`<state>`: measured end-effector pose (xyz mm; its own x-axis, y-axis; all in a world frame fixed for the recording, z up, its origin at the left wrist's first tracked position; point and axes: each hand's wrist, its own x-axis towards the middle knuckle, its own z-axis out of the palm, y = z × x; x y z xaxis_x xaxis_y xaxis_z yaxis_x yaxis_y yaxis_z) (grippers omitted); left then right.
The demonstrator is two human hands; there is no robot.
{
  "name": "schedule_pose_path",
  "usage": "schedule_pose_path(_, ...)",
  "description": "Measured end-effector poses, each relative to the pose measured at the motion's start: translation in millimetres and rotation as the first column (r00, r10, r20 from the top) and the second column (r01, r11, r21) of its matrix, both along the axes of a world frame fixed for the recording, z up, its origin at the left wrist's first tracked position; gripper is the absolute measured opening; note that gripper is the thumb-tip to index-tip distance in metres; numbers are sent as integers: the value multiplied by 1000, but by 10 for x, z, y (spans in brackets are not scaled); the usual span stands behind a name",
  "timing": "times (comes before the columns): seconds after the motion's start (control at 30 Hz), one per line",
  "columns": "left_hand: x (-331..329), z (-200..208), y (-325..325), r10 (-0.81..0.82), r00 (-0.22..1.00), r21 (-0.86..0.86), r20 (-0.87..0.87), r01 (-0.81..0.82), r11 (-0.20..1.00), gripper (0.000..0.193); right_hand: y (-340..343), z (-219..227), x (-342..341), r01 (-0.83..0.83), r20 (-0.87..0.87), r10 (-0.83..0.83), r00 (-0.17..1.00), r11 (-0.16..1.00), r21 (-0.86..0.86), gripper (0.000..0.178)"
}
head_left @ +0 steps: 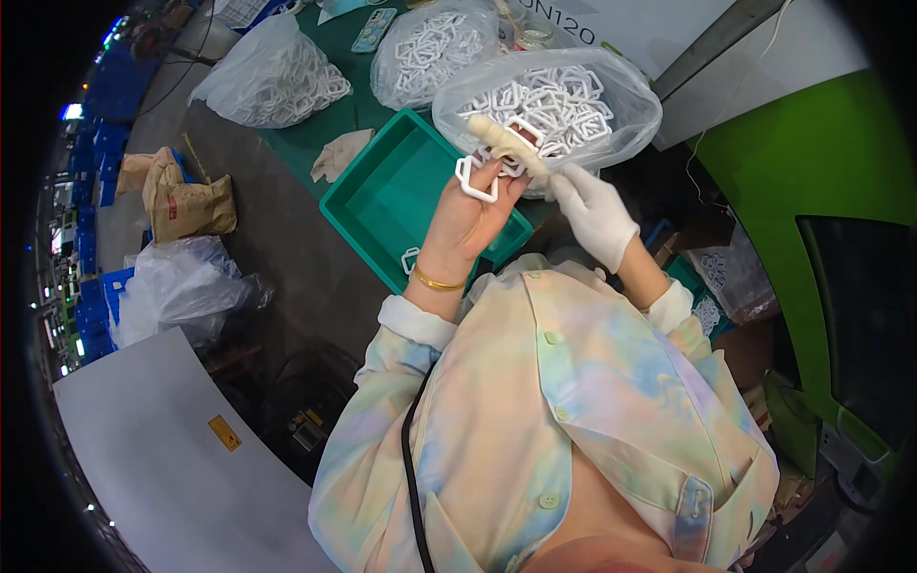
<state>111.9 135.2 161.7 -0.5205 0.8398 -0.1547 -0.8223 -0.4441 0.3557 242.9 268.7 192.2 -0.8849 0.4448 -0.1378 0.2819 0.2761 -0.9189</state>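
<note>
My left hand (462,218), bare at the palm and with pale covers on some fingers, is closed on several white plastic rectangular loops. One loop (465,176) sticks out beside the thumb, and others show between the fingers. My right hand (594,218) wears a white glove. Its fingertips are drawn together close to the left fingers, and whatever they pinch is hidden. Both hands are above the right end of a green tray (368,172), just in front of an open plastic bag (635,113) full of the same loops. A single loop (410,261) lies in the tray.
Two more bags of white loops, a left one (272,81) and a middle one (435,53), stand on the green table. A cloth (341,154) lies left of the tray. A phone (373,30) rests at the back. A grey-white cabinet (172,458) is at lower left.
</note>
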Motion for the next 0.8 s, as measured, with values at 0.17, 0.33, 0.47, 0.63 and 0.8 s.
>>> schedule_pose_path(0.17,11,145,16,18,998,-53,-52,-21,998,29,196,-71,-12,179,-61,-177,982,983,35,23)
schedule_pose_path(0.33,-38,67,26,-18,987,1,-161,18,1000,29,191,-15,14,84,-11,-84,996,989,125,23)
schedule_pose_path(0.47,-31,281,113,-30,979,-106,-200,9,994,29,386,-16,46,246,-45,-242,969,959,140,24)
schedule_pose_path(0.63,-310,485,343,-11,873,-123,-487,-56,991,30,684,-25,180,373,-143,-357,923,921,112,29)
schedule_pose_path(0.8,-505,483,673,-160,236,-235,-958,-335,912,37,779,-11,223,434,-184,-426,886,901,3,29)
